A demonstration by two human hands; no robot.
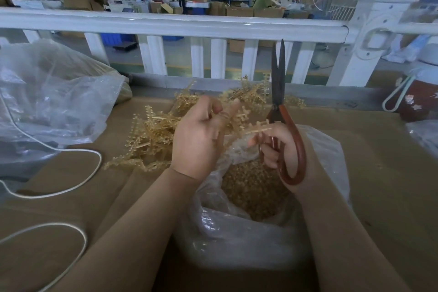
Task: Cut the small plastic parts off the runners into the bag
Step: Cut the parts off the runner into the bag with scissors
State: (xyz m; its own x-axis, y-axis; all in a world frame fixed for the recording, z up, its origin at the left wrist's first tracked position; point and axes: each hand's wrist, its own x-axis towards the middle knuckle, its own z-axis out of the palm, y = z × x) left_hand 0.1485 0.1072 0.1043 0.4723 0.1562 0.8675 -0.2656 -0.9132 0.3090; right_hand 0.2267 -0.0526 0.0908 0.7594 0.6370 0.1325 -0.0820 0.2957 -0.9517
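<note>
The left hand (pixel 201 140), at centre, has its fingers loosely curled around a runner (pixel 251 125), a tan strip with small parts along it that reaches toward 3 o'clock, where the tips of the right hand (pixel 277 147) touch its end; how firmly the left holds it cannot be told. The right hand's fingers are curled through the red handles of the scissors (pixel 279 92), whose dark blades point to 12 o'clock, nearly closed. Below both hands, at 6 o'clock, the bag (pixel 237 239) sits open, with cut parts (pixel 251 189) heaped inside. A pile (pixel 151 135) of uncut runners lies on the cardboard (pixel 379 161) from 9 to 12 o'clock of the hands. A clear sack (pixel 52 92) lies at far 9 o'clock, a white cord (pixel 78 187) at 8 o'clock, a rail (pixel 166 23) across 12 o'clock
</note>
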